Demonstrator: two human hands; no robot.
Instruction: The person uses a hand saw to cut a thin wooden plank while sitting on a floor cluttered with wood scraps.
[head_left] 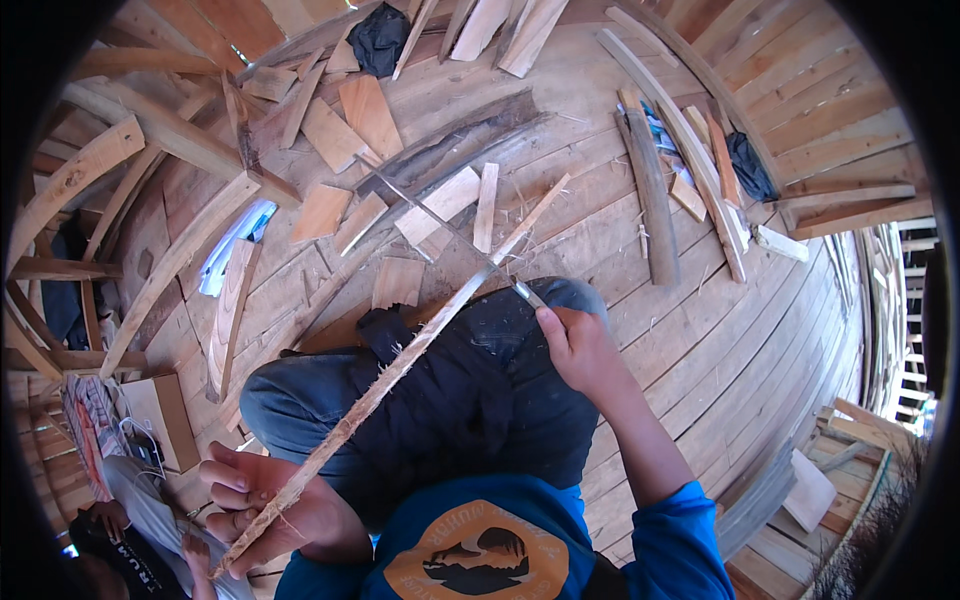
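Observation:
A long, thin strip of wood with a rough, fibrous edge (385,380) slants across my lap, its far end above the floor boards. The near end lies across the palm of my left hand (285,505), which holds it with loosely curled fingers. In my right hand (582,352), closed around the handle, is a long knife (430,215). Its narrow blade points to the far left and crosses the strip just beyond my knees; whether the edge bites into the wood I cannot tell. Dark cloth (420,420) covers part of my lap.
Wood offcuts (322,212) and shavings lie on the plank floor (640,400) ahead. Long boards (650,200) lie to the right. Curved timbers (190,270) rise at the left, near a cardboard box (160,420). Another person (150,520) sits at the lower left.

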